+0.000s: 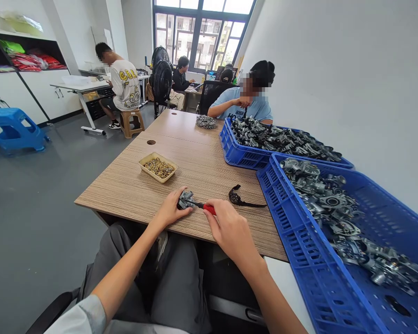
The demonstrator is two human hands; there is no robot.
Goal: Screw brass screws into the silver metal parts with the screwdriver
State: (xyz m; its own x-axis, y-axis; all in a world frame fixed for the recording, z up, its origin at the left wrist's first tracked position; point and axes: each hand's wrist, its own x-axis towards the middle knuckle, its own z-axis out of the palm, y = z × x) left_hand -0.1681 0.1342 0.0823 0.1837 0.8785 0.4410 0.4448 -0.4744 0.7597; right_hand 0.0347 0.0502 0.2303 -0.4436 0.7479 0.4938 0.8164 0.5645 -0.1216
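My left hand (172, 209) is closed around a grey cast-metal part (186, 199) at the near edge of the table. In my right hand (230, 227) is a screwdriver (209, 209) with a red handle, its dark shaft pointing left. The tip meets the metal part, though the exact contact point is too small to make out. Beyond my left hand stands a cream tray (143, 171) of small brass-coloured screws (159, 168). A black wristwatch (235, 197) lies on the wood, past my right hand.
Two blue crates (277, 185) of metal parts (330, 202) line the table's right side. At the far end, a person in a light-blue shirt (226, 107) sits by a pile of small grey pieces (206, 121). The table (114, 185) has a cable hole (151, 142).
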